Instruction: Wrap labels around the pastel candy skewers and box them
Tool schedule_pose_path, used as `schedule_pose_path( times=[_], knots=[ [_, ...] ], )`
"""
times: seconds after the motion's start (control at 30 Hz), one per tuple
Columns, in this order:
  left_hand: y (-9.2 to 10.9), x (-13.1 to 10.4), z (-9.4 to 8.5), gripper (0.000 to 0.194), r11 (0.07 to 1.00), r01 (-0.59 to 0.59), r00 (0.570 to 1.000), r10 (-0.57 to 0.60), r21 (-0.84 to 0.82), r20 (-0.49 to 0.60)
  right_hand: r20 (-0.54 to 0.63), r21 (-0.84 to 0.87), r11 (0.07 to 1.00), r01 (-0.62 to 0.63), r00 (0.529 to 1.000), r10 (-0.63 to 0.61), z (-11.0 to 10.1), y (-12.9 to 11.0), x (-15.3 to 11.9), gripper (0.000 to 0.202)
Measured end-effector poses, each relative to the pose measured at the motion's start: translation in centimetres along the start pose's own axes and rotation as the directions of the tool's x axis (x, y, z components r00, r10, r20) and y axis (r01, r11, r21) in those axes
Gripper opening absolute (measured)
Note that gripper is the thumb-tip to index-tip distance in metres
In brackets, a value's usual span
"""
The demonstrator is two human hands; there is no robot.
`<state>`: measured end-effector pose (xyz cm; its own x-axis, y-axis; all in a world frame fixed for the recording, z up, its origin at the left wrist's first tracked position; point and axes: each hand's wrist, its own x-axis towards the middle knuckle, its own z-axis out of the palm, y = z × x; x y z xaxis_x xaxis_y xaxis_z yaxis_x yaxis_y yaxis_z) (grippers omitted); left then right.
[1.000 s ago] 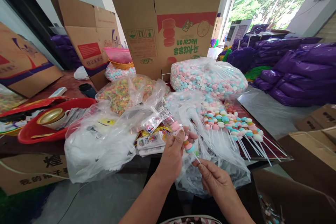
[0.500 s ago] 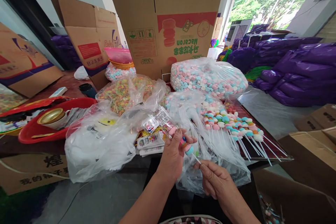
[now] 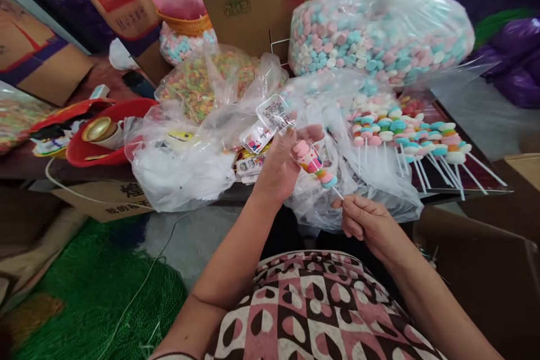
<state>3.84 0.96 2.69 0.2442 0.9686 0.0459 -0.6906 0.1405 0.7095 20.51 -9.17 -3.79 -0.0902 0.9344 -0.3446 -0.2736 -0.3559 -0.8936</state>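
A candy skewer [image 3: 313, 161] with pink, orange and blue pieces sits in a clear printed wrapper [image 3: 274, 112]. My left hand [image 3: 283, 166] is behind and beside it, fingers curled round the wrapper, its thumb near the top. My right hand [image 3: 366, 218] pinches the white stick at the lower end between thumb and fingers. To the right, a row of candy skewers [image 3: 392, 130] lies with white sticks pointing toward me. Clear plastic bags [image 3: 358, 174] are crumpled behind and below the hands. Printed packets [image 3: 255, 138] lie left of my left hand.
A large bag of pink and blue candies [image 3: 379, 34] stands at the back right, a bag of gummy candies [image 3: 202, 79] at the back left. A red basin [image 3: 78, 149] with a gold bowl sits left. An open cardboard box [image 3: 476, 275] is lower right.
The view has tilted down, showing more of my shirt. My left hand's fingers have loosened and spread somewhat, so more of the candy shows. My right hand still pinches the stick.
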Motion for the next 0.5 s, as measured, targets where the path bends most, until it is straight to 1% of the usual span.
schedule_pose_path(
  times=[0.1,0.17,0.23,0.3,0.4,0.43,0.5],
  knots=[
    [-0.3,0.5,0.0,0.022,1.000,-0.017,1.000,0.017,-0.002,-0.004,0.027,0.001,1.000,-0.011,1.000,0.011,0.1,0.5,0.0,0.039],
    [-0.8,0.6,0.1,0.017,1.000,0.002,1.000,-0.003,-0.015,-0.030,0.030,0.021,1.000,-0.016,0.999,0.015,0.4,0.7,0.1,0.038],
    [-1.4,0.4,0.1,0.017,0.999,0.043,0.996,-0.044,-0.015,-0.079,0.032,0.064,0.997,-0.031,0.999,0.029,0.6,0.7,0.2,0.035],
    [-2.0,0.2,0.1,0.018,0.996,0.087,0.990,-0.089,-0.023,-0.111,0.059,0.116,0.991,-0.064,0.997,0.058,0.9,0.7,0.3,0.032],
    [-2.5,0.1,-0.1,0.021,0.994,0.102,0.989,-0.106,-0.046,-0.100,0.099,0.161,0.982,-0.102,0.991,0.087,1.3,0.7,0.5,0.032],
    [-2.5,0.1,-0.2,0.021,0.994,0.094,0.991,-0.098,-0.048,-0.096,0.083,0.155,0.984,-0.093,0.993,0.080,1.3,0.7,0.7,0.033],
    [-2.6,0.3,-0.5,0.021,0.996,0.082,0.990,-0.087,-0.045,-0.109,-0.001,0.102,0.994,-0.033,0.999,0.033,1.2,0.8,1.0,0.035]
  ],
)
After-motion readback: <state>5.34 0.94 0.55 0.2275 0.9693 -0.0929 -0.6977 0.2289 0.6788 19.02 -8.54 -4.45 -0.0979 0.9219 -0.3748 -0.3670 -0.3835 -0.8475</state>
